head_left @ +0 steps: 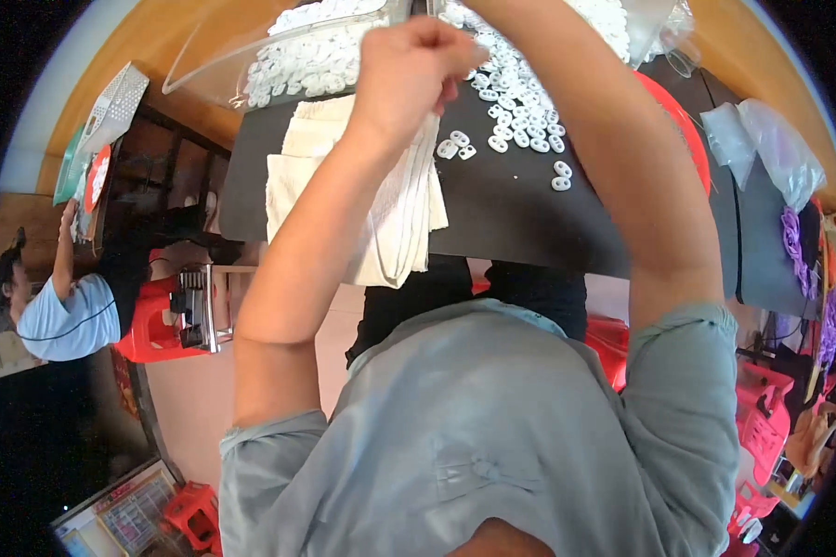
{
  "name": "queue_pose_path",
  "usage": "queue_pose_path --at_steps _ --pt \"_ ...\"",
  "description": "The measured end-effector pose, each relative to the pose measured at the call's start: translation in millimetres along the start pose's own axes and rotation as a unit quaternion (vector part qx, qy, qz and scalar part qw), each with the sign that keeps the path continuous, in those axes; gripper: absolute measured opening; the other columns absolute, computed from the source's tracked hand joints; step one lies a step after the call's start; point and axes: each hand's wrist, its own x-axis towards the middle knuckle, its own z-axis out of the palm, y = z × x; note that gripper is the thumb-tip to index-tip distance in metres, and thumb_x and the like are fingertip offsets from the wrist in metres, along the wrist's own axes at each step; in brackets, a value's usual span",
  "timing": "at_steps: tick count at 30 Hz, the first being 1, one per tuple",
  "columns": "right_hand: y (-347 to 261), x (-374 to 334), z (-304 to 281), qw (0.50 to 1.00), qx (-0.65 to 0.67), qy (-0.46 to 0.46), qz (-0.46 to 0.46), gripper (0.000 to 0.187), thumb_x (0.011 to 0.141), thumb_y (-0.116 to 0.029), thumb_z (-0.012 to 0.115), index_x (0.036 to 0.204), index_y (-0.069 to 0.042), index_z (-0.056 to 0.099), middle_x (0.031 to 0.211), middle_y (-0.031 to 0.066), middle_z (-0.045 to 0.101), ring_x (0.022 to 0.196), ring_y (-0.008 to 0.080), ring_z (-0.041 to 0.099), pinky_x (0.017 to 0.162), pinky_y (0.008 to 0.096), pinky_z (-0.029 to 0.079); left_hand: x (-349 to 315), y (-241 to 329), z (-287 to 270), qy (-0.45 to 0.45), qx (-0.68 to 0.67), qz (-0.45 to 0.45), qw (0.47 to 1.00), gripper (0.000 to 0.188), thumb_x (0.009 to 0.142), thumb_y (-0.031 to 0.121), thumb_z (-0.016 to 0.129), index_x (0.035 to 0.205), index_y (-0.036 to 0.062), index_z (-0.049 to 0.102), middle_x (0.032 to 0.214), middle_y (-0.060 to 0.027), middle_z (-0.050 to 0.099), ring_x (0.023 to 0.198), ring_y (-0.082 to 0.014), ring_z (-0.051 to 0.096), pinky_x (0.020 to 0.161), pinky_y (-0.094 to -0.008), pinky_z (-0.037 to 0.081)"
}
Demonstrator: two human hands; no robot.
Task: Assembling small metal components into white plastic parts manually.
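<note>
My left hand (413, 74) is raised over the far part of the dark table (520, 218). Its fingers are curled together in a pinch, and whatever they hold is too small or hidden to make out. My right forearm (613, 121) reaches across to the top edge, with the hand itself out of view. Between the arms lie many small white oval pieces (529, 125) with two holes each. Three sit apart near the cloth (455, 146), and a pair rests closer to me (561, 176). Under my left forearm is a folded cream cloth (293, 186).
Clear plastic bins (223, 79) heaped with white pieces stand at the far side. A red round tray (692, 130) is partly behind my right arm. Clear bags (780, 148) and purple cord (794, 246) lie at right. Another person (70, 316) works at left beside a red stool (158, 325).
</note>
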Motion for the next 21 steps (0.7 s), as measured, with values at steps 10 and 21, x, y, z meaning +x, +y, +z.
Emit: queue_pose_path --at_steps 10,21 --pt "-6.8 -89.2 -71.8 0.993 -0.008 -0.096 0.061 0.016 0.076 -0.016 0.066 0.080 0.000 0.065 0.075 0.0180 0.066 0.071 0.0302 0.064 0.065 0.0380 0.049 -35.8 -43.1 -15.0 -0.195 0.461 0.188 0.845 0.016 0.073 0.014 0.072 0.085 0.0042 0.067 0.092 -0.0109 0.059 0.095 -0.0297 0.058 0.077 -0.0402 0.049" --pt "-46.1 -226.8 -161.7 0.957 -0.148 -0.211 0.130 0.008 0.082 0.001 0.065 0.090 -0.001 0.063 0.079 0.0099 0.064 0.070 0.0206 0.065 0.063 0.0289 0.050 -20.2 -44.3 -27.7 -0.309 0.354 0.130 0.873 0.017 0.075 0.002 0.069 0.088 -0.0005 0.057 0.081 -0.0089 0.051 0.072 -0.0226 0.055 0.067 -0.0342 0.044"
